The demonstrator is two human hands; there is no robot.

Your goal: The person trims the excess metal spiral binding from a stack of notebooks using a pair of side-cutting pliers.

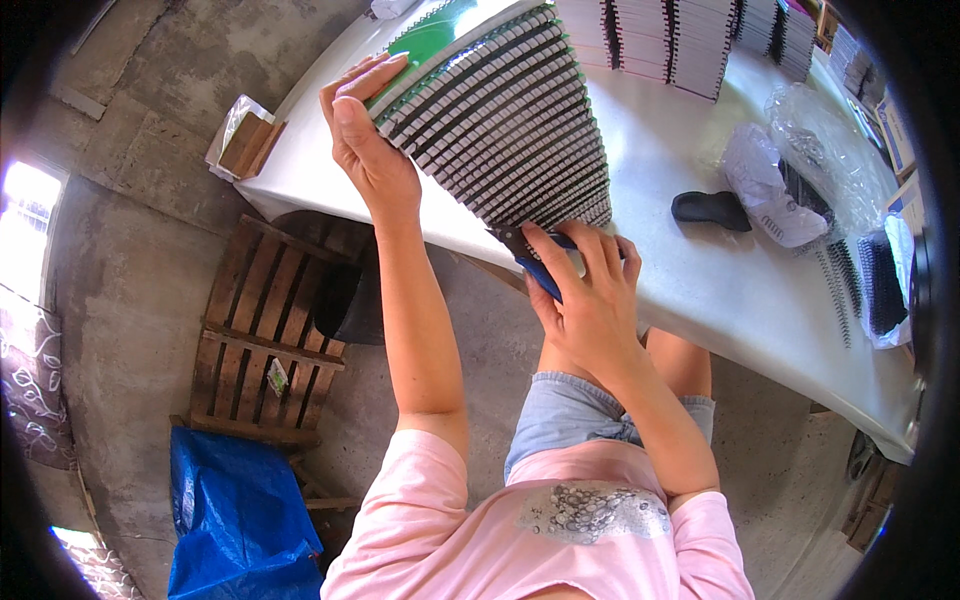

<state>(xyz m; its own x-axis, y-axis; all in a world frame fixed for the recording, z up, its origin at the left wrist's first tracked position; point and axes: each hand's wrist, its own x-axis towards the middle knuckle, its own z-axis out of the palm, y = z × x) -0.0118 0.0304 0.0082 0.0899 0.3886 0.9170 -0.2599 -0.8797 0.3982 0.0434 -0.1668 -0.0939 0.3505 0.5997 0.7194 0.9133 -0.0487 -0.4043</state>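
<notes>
A tall stack of spiral-bound notebooks (505, 125) stands at the table's near edge, its black coils facing me. A green cover (428, 38) tops the stack. My left hand (378, 155) is wrapped round the upper left corner of the stack, thumb near the coil ends and fingers on the cover. In my right hand (592, 305) is a pair of blue-handled pliers (541, 277). The dark jaws of the pliers are at the lower left end of the coils. Whether they grip a coil end is too small to tell.
More bound stacks (672, 40) stand at the back of the white table (665, 265). To the right lie a black pouch-like thing (711, 210), clear plastic bags (815, 130) and loose black coils (838, 285). A wooden pallet (268, 335) and a blue tarp (238, 505) are at lower left.
</notes>
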